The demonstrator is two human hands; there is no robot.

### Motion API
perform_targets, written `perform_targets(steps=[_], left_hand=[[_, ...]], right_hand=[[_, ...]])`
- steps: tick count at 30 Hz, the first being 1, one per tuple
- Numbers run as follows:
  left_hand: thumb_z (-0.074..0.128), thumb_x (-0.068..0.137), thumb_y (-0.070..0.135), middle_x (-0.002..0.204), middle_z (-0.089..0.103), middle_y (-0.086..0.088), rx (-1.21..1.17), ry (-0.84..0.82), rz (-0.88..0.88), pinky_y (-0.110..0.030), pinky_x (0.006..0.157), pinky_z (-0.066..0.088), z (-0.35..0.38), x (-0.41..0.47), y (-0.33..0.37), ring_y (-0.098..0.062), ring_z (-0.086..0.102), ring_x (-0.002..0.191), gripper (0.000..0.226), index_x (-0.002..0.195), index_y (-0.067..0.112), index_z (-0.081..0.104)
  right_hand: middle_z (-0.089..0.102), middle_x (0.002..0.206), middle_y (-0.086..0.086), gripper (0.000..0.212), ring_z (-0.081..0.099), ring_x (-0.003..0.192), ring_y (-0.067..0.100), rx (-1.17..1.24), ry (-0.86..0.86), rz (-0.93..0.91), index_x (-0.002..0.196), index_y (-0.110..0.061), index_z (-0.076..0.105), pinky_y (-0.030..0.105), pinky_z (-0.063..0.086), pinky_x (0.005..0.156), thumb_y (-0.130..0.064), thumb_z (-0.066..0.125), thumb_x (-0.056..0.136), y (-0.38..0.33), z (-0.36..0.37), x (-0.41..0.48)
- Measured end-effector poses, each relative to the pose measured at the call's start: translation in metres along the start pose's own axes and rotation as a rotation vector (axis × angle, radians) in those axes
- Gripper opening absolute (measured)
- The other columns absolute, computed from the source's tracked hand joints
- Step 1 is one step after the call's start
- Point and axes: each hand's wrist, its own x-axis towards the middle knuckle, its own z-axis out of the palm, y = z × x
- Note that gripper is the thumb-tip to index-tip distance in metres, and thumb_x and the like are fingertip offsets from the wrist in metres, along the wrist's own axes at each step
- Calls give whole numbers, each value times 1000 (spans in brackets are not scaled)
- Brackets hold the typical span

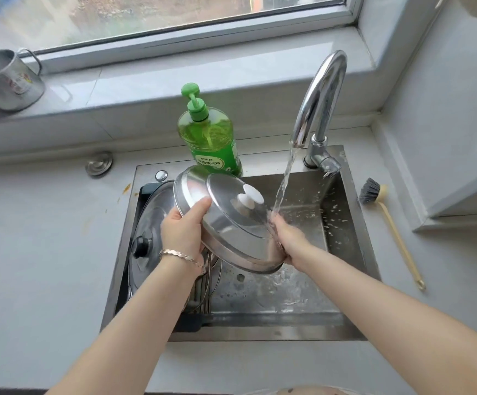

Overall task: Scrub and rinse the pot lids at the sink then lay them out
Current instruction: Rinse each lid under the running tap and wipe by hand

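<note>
Over the sink (342, 243), the shiny steel lid (225, 223) is held up on a tilt, with its white knob (250, 196) on the top side. It sits between the two hands. The left hand (184, 229) grips the left edge, thumb on top and fingers underneath. The right hand (287, 238) holds the lower right edge, fingers curled round the rim. Water (285, 178) from the tap (320, 104) falls just where the right hand meets the lid, so it hits the rim and the fingers, not the middle.

I think this is the rinsing step. To do it well, the lid should be turned slowly so the water runs over the whole top, then flipped so the underside gets washed too. Keeping it tilted lets the water slide off into the sink. Wet steel is slippery, so both hands should hold tight.

Just beside the left hand, a glass lid (149, 212) with a black knob leans in a dark rack (145, 190) at the left of the sink. A green soap bottle (210, 138) stands behind the steel lid. A brush (385, 215) lies on the counter to the right, well apart from the hands.
</note>
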Motion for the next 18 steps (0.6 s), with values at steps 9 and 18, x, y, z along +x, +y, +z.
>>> perform_targets(steps=[9, 18], left_hand=[[71, 76, 9, 68, 58, -10, 359, -231, 34, -34, 58, 49, 59, 3, -17, -22, 54, 62, 15, 70, 12, 57], [59, 86, 21, 77, 45, -3, 753, -344, 117, -28, 56, 39, 115, 18, -18, -16, 44, 62, 23, 97, 6, 46]], right_hand=[[54, 61, 17, 32, 56, 57, 24, -338, 65, 6, 109, 10, 60, 30, 44, 57, -15, 47, 94, 30, -63, 8], [40, 135, 4, 49, 34, 134, 21, -124, 193, -343, 139, -1, 35, 42, 29, 113, -11, 50, 93, -35, -98, 22]])
